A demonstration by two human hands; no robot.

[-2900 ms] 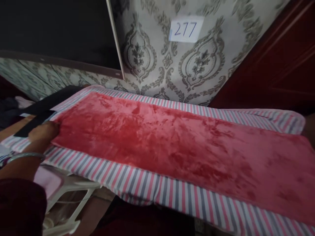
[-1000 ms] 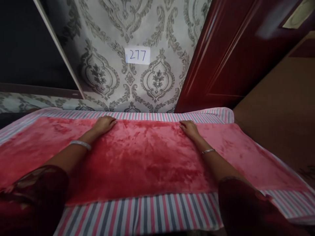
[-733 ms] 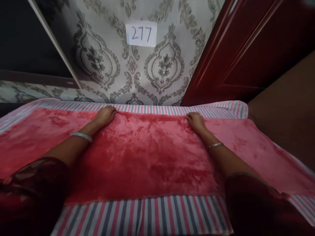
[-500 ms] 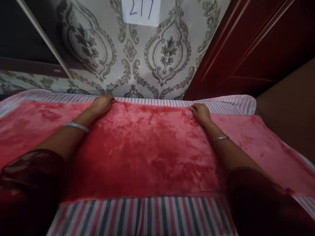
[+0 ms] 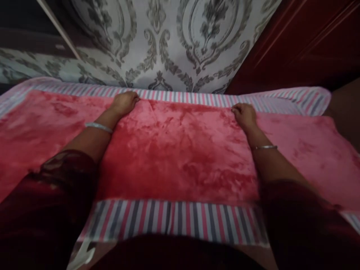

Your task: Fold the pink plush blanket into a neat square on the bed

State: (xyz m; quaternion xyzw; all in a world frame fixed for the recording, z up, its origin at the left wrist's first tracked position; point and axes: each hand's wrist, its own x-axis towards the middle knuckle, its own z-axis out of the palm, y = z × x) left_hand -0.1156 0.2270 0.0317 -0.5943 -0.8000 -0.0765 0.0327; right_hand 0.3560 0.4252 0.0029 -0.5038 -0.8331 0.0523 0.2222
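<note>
A plush red-pink blanket (image 5: 180,157) lies flat over a striped sheet (image 5: 180,221) of pink, grey and white. At the blanket's far edge, left of centre, my left hand (image 5: 125,103) has its fingers closed in a pinch on that edge. My right hand (image 5: 244,115) pinches the same far edge on the right side. Between the two hands the blanket's edge runs nearly straight, with the sheet showing as a narrow strip behind it. Both fingertips are partly hidden by the hands themselves.
Behind the bedding rises a wall (image 5: 180,48) with grey patterned paper. A dark red panelled door or cupboard (image 5: 295,45) stands at the right. Dark panels with a pale edge strip (image 5: 57,28) are at the upper left. The sheet bunches up at the far right corner.
The view has tilted down, so the paper with a number on the wall is out of sight and the sheet's near edge shows. Both hands keep their places on the blanket's far edge.
</note>
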